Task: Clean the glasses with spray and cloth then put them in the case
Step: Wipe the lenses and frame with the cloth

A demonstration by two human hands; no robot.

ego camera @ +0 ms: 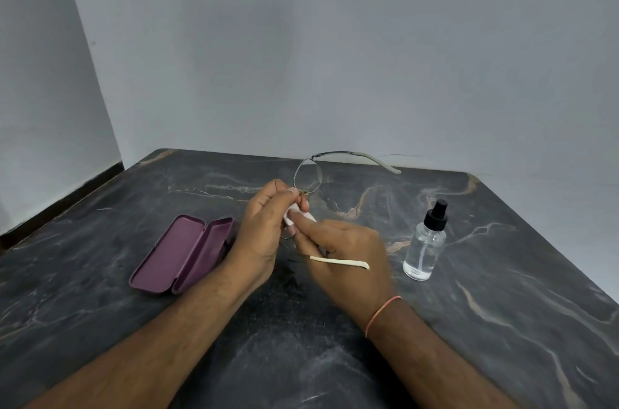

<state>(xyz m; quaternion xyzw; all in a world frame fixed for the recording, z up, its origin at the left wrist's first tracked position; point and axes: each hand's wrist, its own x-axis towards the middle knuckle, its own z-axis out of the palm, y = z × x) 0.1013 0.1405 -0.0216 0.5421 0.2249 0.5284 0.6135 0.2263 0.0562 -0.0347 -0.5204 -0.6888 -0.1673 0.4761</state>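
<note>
Thin metal-framed glasses (308, 175) are held up over the middle of the table, one lens standing above my fingers, one pale temple arm pointing right at the back and the other lying across my right hand. My left hand (264, 227) pinches the frame near the bridge. My right hand (345, 254) presses a small white cloth (298, 217) against the lower lens, which is mostly hidden between my fingers. A purple glasses case (182, 254) lies open to the left of my hands. A clear spray bottle (426, 242) with a black nozzle stands upright to the right.
Everything rests on a dark marbled table (502, 325) with rounded far corners. Pale walls rise behind and to the left, close to the table's far and left edges.
</note>
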